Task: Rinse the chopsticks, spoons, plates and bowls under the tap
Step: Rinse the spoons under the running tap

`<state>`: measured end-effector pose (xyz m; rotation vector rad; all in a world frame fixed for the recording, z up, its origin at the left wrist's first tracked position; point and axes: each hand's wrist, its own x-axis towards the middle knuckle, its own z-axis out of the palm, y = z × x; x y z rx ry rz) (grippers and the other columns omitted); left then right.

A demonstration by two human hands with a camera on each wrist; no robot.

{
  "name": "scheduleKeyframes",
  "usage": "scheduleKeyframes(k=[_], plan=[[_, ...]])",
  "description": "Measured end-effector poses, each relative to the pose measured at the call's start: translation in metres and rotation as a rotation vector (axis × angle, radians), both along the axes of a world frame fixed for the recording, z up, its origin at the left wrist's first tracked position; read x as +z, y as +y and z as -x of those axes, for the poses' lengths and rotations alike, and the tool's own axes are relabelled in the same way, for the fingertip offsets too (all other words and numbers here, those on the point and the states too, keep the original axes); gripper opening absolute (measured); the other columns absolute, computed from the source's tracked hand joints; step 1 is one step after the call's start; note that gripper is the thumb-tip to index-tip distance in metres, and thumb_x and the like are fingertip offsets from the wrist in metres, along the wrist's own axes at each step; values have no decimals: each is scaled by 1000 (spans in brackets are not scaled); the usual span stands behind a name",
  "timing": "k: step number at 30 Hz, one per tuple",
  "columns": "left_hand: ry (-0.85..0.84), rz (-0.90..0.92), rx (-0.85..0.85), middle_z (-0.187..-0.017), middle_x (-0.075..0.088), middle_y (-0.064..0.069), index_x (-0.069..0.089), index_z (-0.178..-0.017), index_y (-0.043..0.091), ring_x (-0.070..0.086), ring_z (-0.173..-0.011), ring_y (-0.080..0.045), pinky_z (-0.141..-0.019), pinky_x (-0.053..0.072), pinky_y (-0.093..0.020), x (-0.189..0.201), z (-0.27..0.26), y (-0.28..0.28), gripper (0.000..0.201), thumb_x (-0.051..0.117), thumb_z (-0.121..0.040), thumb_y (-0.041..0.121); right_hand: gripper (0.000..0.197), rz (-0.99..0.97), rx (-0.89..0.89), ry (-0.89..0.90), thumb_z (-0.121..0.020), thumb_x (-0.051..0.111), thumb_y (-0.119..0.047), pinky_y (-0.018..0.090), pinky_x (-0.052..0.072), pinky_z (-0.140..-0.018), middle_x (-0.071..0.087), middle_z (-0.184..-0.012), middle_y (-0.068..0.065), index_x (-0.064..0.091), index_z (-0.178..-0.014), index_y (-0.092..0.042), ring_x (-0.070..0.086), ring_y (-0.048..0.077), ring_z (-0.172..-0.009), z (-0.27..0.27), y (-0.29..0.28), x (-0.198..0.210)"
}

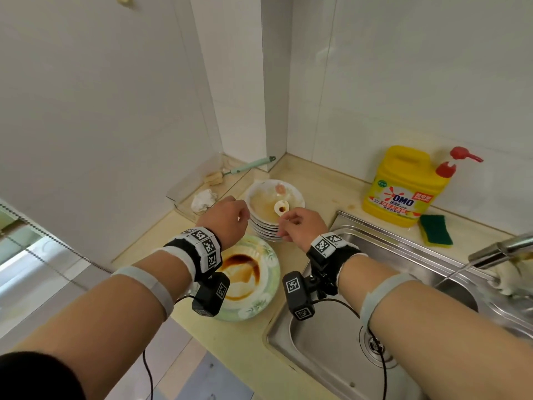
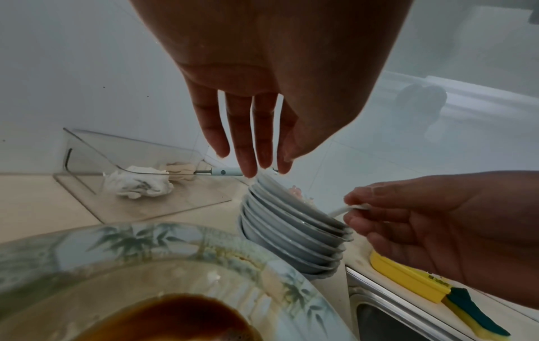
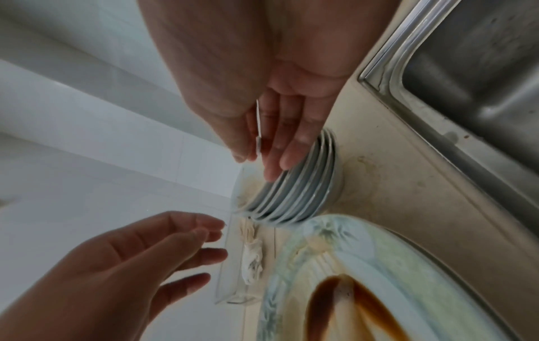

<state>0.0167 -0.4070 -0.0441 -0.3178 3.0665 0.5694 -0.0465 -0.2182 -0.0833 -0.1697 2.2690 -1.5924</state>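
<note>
A stack of several white bowls [image 1: 264, 228] stands on the counter left of the sink. The soiled top bowl holds a white spoon [image 1: 281, 208] with brown sauce in it. My right hand [image 1: 284, 219] pinches the spoon's handle [image 2: 347, 209] between thumb and fingers at the stack's right rim. The thin handle [image 3: 258, 129] also shows in the right wrist view. My left hand [image 1: 241, 215] hovers at the stack's left rim with straight fingers [image 2: 250, 138], holding nothing. In front of the stack lies a large plate [image 1: 264, 295] with a bamboo pattern and a pool of brown sauce.
The steel sink [image 1: 340, 350] is to the right, with water running from the tap [image 1: 501, 249] over white items at its far right. A yellow detergent bottle [image 1: 403, 186] and a sponge [image 1: 435, 229] sit behind the sink. A clear tray [image 1: 184, 186] holds a cloth and a brush.
</note>
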Motion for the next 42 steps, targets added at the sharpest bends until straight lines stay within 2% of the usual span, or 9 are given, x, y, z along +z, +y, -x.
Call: scheduleKeyframes(k=[5,11,15,17,21,25,28,33,42], plan=[[57,-41,-15,-103,59,2,69,-98,24,60,-93,-20,-79,49,-35,4,9,10,20,50,-96,18,16,-1,-104,91,-95,65,-10,46,63,-80,75,-70,0,69,-83,-21,76,20,-74,7,22,9],[192,-142,-45,-99,59,5,67,-93,28,60,-89,-17,-77,47,-33,19,34,63,19,51,-96,17,17,130,-200,100,-96,59,1,32,63,-74,75,-83,9,70,-94,-11,76,19,-75,-1,95,18],[260,-223,-100,-101,59,7,65,-96,27,59,-88,-13,-77,48,-24,23,45,124,18,52,-97,15,20,229,-266,61,-97,61,0,24,57,-65,75,-82,12,71,-104,-17,72,16,-70,-18,155,18],[240,-298,-143,-102,59,5,65,-99,23,61,-86,-14,-80,51,-29,18,51,156,17,52,-96,12,23,226,-291,33,-98,59,0,21,55,-64,74,-82,12,71,-109,-16,70,16,-70,-28,188,16],[108,-379,-169,-100,64,1,62,-99,25,64,-87,-20,-77,47,-31,-10,59,216,12,57,-93,15,26,165,-389,-8,-99,55,3,17,53,-60,70,-81,12,73,-106,-15,65,11,-64,-46,257,3],[-124,-514,-160,-90,66,0,61,-109,21,71,-84,-24,-65,50,-27,-51,58,266,16,59,-94,14,28,93,-506,-55,-98,56,3,27,56,-67,73,-80,13,74,-100,-18,66,16,-69,-60,317,-19],[-315,-688,-159,-110,65,-8,55,-125,14,72,-91,-25,-68,55,-32,-76,57,297,27,59,-99,13,24,77,-580,-100,-98,56,3,27,54,-65,72,-75,12,75,-102,-11,66,16,-65,-68,346,-34],[-503,-876,-145,-133,58,-17,49,-141,11,70,-86,-21,-70,57,-32,-105,67,332,40,56,-102,10,18,129,-698,-159,-98,59,3,19,52,-57,69,-76,13,74,-103,-5,64,12,-59,-70,367,-48],[-621,-932,-91,-135,58,-16,48,-142,11,70,-87,-22,-70,57,-33,-141,94,348,42,55,-101,7,22,116,-739,-180,-99,57,3,18,52,-60,68,-73,8,73,-96,-13,64,13,-63,-59,362,-69]])
